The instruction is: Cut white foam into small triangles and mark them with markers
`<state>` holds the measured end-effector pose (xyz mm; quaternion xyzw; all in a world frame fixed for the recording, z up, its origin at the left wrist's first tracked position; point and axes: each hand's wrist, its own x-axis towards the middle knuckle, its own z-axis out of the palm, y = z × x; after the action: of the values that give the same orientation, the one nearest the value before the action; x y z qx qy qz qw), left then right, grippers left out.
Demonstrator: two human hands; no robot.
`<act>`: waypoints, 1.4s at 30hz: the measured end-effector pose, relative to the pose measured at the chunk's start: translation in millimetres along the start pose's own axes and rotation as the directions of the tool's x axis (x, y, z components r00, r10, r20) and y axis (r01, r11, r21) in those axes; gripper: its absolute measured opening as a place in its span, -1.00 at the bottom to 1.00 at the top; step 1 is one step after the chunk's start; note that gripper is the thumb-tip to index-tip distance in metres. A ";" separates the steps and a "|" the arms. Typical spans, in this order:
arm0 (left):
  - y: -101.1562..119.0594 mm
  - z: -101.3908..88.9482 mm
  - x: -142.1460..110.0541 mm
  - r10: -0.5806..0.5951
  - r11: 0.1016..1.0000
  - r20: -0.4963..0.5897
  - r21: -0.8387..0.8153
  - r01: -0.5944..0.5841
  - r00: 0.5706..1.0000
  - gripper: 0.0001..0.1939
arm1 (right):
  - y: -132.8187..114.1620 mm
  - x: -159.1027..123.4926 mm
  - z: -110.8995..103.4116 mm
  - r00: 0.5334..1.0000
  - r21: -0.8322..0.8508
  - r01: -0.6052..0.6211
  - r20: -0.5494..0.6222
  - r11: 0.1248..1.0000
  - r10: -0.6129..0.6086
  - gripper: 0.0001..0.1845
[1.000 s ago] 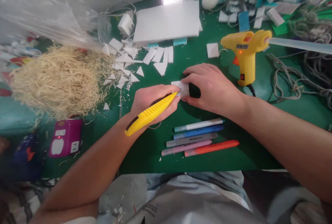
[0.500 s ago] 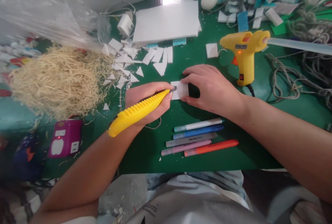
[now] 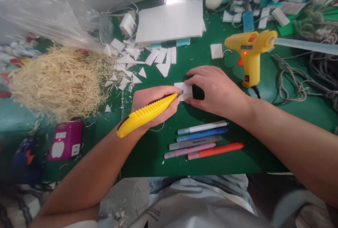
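Observation:
My left hand (image 3: pixel 155 105) is closed around a yellow utility knife (image 3: pixel 148 115), its short blade out and pointing right. The blade tip lies over a small white foam piece (image 3: pixel 187 89) on the green table. With thumb and fingers, my right hand (image 3: pixel 213 87) grips that foam piece at its right side, pinning it flat. Below the hands lie several markers: a white one (image 3: pixel 202 127), a blue one (image 3: pixel 202 134), a grey one (image 3: pixel 195 142), a pink one (image 3: pixel 190 150) and an orange one (image 3: pixel 216 151).
A yellow glue gun (image 3: pixel 249 57) stands at right, beside a small white foam square (image 3: pixel 216 51). White foam sheets (image 3: pixel 170 24) lie at the back, near foam scraps (image 3: pixel 126 61). Straw (image 3: pixel 58 83) and a purple power box (image 3: pixel 66 140) are at left. Grey cord (image 3: pixel 287 80) coils at far right.
My left hand has shifted slightly right with the utility knife, so the blade reaches farther over the foam piece. My right hand stays in place on it.

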<state>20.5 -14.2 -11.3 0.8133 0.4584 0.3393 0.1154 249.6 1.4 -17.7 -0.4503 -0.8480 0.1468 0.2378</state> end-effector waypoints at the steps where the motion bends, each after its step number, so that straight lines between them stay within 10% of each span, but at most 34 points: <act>1: 0.0 0.3 -0.2 0.002 1.000 0.003 0.012 -0.002 1.000 -0.72 | 0.3 -0.1 0.5 1.000 0.000 0.001 -0.005 1.000 -0.001 -0.69; 18: 2.1 -15.7 10.6 -0.124 0.987 0.162 -0.080 0.138 0.979 -0.79 | -2.9 0.1 0.4 1.000 -0.021 -0.023 -0.002 1.000 0.023 -0.70; 27: -1.0 -3.7 3.5 0.054 0.997 0.036 -0.063 -0.052 0.998 -0.80 | -2.3 0.4 0.0 1.000 -0.016 -0.012 0.006 1.000 0.012 -0.71; 42: -0.4 -4.5 9.9 0.123 0.992 0.142 -0.044 -0.118 0.982 -0.89 | -2.2 0.9 0.6 1.000 -0.019 -0.012 0.006 1.000 0.013 -0.69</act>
<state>20.8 -6.4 -3.7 0.8598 0.3927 0.2940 0.1418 247.3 0.9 -17.0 -0.4574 -0.8473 0.1413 0.2300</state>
